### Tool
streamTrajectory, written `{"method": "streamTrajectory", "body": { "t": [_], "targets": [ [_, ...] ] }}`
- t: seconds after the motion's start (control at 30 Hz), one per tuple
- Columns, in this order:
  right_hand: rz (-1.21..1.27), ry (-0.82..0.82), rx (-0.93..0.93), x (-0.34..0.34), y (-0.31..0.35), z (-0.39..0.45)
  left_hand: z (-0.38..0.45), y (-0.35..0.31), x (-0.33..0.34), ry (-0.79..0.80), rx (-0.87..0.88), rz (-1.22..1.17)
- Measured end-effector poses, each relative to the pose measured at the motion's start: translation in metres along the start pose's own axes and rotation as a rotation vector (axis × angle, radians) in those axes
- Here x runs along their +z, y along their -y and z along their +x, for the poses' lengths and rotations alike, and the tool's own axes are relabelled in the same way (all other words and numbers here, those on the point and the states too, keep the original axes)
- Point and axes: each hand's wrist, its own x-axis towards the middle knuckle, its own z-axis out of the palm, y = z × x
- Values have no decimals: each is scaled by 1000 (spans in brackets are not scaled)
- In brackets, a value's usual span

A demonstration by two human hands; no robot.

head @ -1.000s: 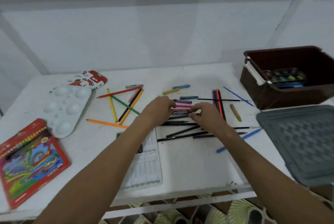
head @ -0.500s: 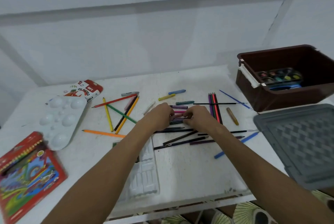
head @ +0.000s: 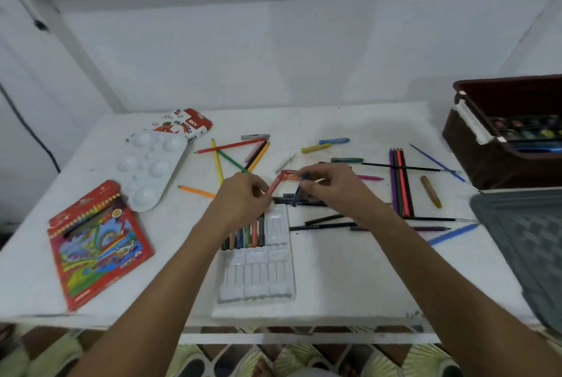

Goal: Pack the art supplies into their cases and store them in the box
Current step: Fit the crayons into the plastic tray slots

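Pastels fill both my hands at the middle of the frame: my left hand (head: 243, 197) pinches a red oil pastel (head: 276, 184) by its lower end, tilted up and to the right, and my right hand (head: 330, 186) pinches a dark blue pastel (head: 297, 195) that hangs nearly upright from my fingertips. I hold each by one end, I judge, so the free end can be steered into a slot.

Just below my hands lies the white pastel tray (head: 258, 273), its upper row partly filled with sticks and the slots at the upper right and along the lower row bare; keeping it close means each stick travels only a little way.

Further out, loose pastels (head: 316, 148) and coloured pencils (head: 231, 157) are scattered above and to either side. The oil pastel sleeve (head: 185, 124) lies at upper left, behind the white palette (head: 149, 169), and the red pencil case (head: 97, 242) sits at lower left.

At the right edge stands the brown box (head: 486, 163) with a watercolour set (head: 529, 130) already inside, its grey lid (head: 523, 236) lying below it, so the box stays open for the cases.
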Motion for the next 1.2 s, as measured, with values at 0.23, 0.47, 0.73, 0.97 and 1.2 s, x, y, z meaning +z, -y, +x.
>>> {"method": "streamTrajectory", "body": {
  "t": [0.23, 0.47, 0.73, 0.97, 1.2],
  "targets": [
    [-143, 65, 60, 49, -4, 0, -41, 16, 15, -6, -108, -90],
    [-415, 1, 0, 64, -11, -3, -52, 15, 33, -76, -119, -141],
    [-524, 65, -51, 68, -19, -12, -51, 17, 34, -57, -6, -148],
    [-537, 111, -29, 64, -22, -18, -39, 27, 26, 48, 77, -5],
    [-507, 139, -35, 65, -18, -21, -30, 32, 22, 102, 149, 36]
  ]
}}
